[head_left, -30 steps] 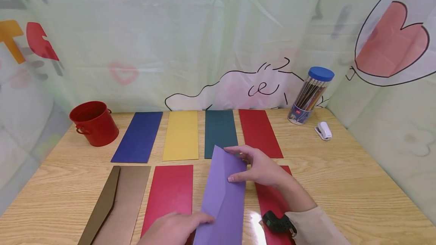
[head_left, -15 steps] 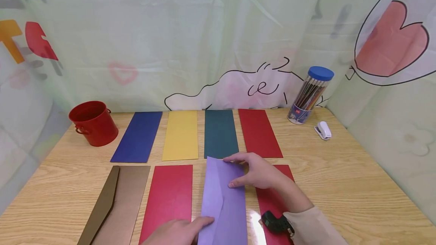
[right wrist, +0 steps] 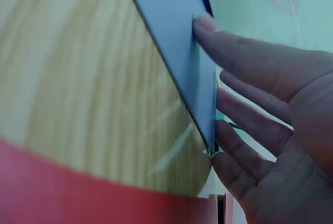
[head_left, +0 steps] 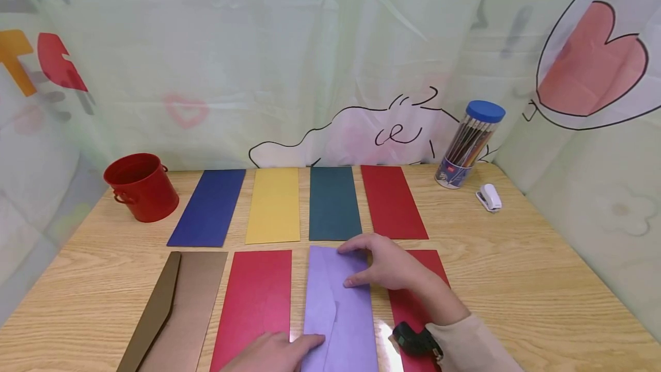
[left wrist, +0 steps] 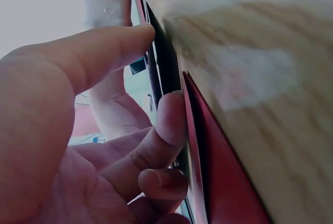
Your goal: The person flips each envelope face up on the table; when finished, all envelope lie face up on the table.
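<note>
A purple envelope (head_left: 351, 314) lies flat on the wooden table in the near row, its pointed flap along the left side. My left hand (head_left: 273, 352) is at its lower left, the thumb resting on the flap edge. In the left wrist view, the fingers of the left hand (left wrist: 119, 156) touch the red envelope (left wrist: 208, 146) beside it. At the far end, my right hand (head_left: 387, 263) touches the purple envelope with relaxed fingers spread from the thumb. The right wrist view has the right thumb against the envelope's face (right wrist: 177, 31) and the fingers at its edge.
Left of it lie a bright red envelope (head_left: 258, 291) and a brown one (head_left: 198, 303); under my right forearm is another red envelope (head_left: 413, 303). Blue (head_left: 209, 208), yellow (head_left: 273, 205), green (head_left: 334, 202) and red (head_left: 395, 202) envelopes form the far row. Behind stand a bucket (head_left: 142, 188), pencil tub (head_left: 467, 148) and stapler (head_left: 489, 197).
The purple envelope has come down from a tilted position to lie flat, straightening between the red ones. Both hands have moved slightly down with it, and its far end has drawn nearer.
</note>
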The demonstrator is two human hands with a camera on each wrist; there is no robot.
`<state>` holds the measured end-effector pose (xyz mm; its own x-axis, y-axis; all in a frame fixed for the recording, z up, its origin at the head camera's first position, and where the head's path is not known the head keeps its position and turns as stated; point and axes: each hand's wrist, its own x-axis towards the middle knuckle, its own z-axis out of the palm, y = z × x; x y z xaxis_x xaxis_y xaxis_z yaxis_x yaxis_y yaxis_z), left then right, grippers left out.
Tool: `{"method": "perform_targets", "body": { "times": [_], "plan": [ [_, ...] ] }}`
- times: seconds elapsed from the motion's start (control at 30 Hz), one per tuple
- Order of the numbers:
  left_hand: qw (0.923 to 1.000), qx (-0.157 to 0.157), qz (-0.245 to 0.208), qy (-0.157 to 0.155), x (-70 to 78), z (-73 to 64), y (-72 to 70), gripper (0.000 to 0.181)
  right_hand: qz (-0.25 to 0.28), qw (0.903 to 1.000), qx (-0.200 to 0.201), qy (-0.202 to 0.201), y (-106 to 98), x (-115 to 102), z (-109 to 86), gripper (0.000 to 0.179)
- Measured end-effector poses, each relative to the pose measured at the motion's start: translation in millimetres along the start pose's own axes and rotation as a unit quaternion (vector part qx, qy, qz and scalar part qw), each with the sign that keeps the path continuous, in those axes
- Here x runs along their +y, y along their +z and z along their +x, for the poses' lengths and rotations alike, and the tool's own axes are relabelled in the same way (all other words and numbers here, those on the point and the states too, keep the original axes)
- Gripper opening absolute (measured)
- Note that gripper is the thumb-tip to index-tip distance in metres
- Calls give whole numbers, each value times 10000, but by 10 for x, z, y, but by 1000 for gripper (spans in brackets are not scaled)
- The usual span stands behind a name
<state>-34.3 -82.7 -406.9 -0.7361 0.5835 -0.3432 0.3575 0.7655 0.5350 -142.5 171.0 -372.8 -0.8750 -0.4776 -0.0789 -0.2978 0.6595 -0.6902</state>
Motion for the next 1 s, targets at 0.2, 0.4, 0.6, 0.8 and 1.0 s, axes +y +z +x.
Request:
{"method": "perform_targets", "body": {
  "times": [0.2,0.4,0.6,0.8,1.0],
  "plan": [
    [9996,-4,292,11,-11,25,22,58,-18,9999,71,79,23,-33,3,48],
    [9992,14,383,151,-3,32,11,57,-156,9997,125,150,40,-46,3,45],
    [9993,-25,341,116,4,28,0,58,-108,9997,58,189,25,-67,-18,46],
    [9995,-50,303,63,-16,32,19,59,-99,9997,-37,214,6,-91,-41,48],
    [9995,-5,299,92,-35,41,44,60,-123,9997,-160,105,-5,-94,-48,50]
  ]
}}
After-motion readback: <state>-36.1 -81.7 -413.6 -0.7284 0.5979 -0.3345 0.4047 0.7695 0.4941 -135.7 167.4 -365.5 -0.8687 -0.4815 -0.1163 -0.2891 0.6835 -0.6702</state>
